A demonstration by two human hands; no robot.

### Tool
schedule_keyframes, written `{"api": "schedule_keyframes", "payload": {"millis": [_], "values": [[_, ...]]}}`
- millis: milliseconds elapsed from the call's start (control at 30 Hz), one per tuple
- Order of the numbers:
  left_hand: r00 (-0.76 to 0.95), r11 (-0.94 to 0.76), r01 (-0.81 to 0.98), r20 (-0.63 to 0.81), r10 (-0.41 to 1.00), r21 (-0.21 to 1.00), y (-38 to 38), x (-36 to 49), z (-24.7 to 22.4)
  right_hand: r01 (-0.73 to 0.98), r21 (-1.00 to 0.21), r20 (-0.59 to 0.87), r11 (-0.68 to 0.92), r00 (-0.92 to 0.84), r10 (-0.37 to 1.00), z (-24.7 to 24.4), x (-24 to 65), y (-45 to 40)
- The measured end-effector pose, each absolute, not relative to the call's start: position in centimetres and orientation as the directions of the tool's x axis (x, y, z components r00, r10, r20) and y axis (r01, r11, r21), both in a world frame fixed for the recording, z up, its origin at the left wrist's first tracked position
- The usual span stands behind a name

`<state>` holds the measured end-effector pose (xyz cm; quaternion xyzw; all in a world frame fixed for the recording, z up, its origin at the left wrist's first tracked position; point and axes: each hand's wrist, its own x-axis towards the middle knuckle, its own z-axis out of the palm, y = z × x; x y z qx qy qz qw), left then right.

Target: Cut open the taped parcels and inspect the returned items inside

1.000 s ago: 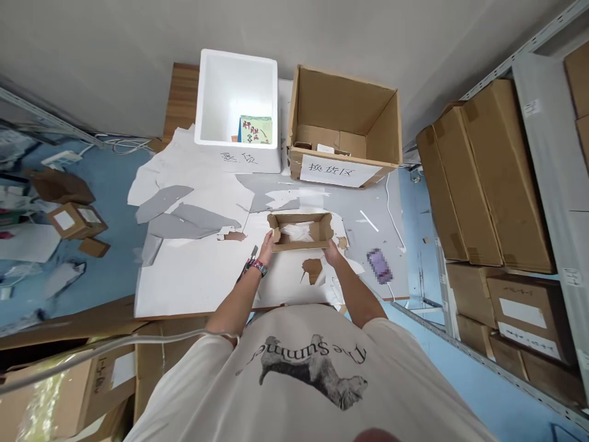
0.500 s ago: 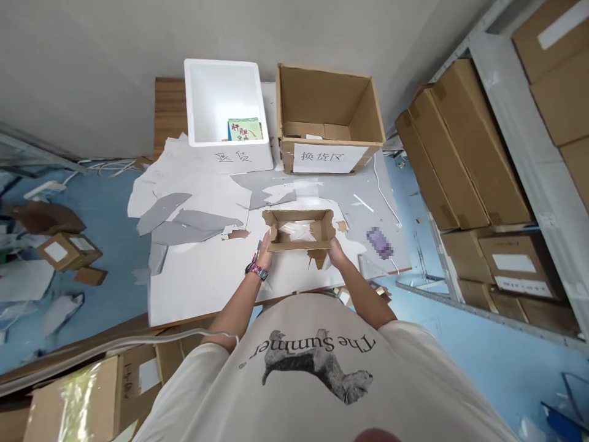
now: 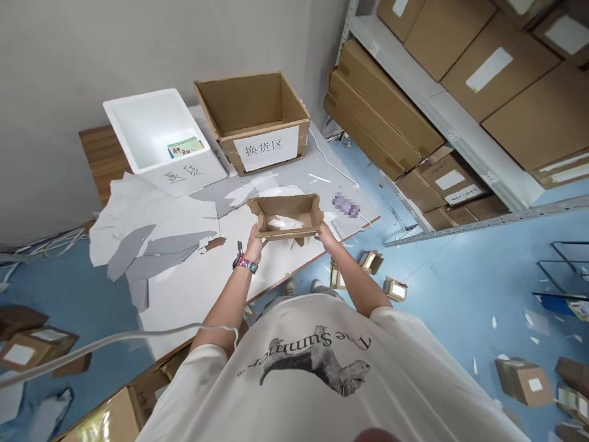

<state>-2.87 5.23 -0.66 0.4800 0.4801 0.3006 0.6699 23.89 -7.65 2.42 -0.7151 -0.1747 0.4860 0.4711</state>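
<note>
Both my hands hold a small open cardboard box (image 3: 285, 215) by its short ends, above the white-covered table (image 3: 184, 301). My left hand (image 3: 256, 244) grips the near left corner, and a thin dark tool (image 3: 240, 248) sticks out past its wrist side. My right hand (image 3: 327, 236) supports the opposite end. White packing material (image 3: 283, 222) lies inside the box. Behind it stand a white foam box (image 3: 156, 138) holding a printed green card (image 3: 186, 147) and a labelled open carton (image 3: 253, 123).
A pixelated purple object (image 3: 345, 204) lies on the table near its right edge, with a white cable (image 3: 334, 156) behind it. Torn paper sheets (image 3: 151, 245) cover the table. Shelves of cartons (image 3: 442, 110) stand at the upper right, and small boxes (image 3: 523, 382) lie on the blue floor.
The view has swung, so the table now slants across the picture and more floor shows at the right. My hands still hold the small box, which appears slightly higher above the table.
</note>
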Motion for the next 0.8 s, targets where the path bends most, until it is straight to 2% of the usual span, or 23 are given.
{"api": "schedule_keyframes", "payload": {"millis": [100,200,400,533,633,700,800], "values": [[0.375,0.409,0.103,-0.416,0.828,0.907,5.3,-0.5,0.9,-0.262,-0.854,-0.519,-0.45,0.511,0.686,2.7,25.7,-8.1],[0.457,0.381,0.138,-0.4,0.794,0.914,3.9,3.2,1.8,-0.324,-0.875,-0.484,-0.36,0.58,0.655,2.4,28.4,-11.4],[0.643,0.387,0.184,-0.408,0.648,0.904,-2.9,14.8,1.8,-0.347,-0.897,-0.442,-0.274,0.734,0.515,3.2,35.6,-24.9],[0.73,0.435,0.243,-0.458,0.506,0.867,-9.4,23.7,2.2,-0.381,-0.877,-0.468,-0.294,0.817,0.337,5.2,40.3,-35.6],[0.799,0.409,0.292,-0.455,0.393,0.865,-13.5,29.3,2.6,-0.395,-0.865,-0.463,-0.31,0.867,0.187,7.2,43.1,-42.8],[0.839,0.352,0.282,-0.407,0.361,0.893,-15.2,32.0,2.8,-0.37,-0.883,-0.402,-0.29,0.914,0.059,8.5,44.6,-46.5],[0.855,0.294,0.221,-0.329,0.4,0.93,-15.9,33.5,2.6,-0.265,-0.936,-0.24,-0.234,0.962,-0.129,9.9,46.1,-49.6]]}}
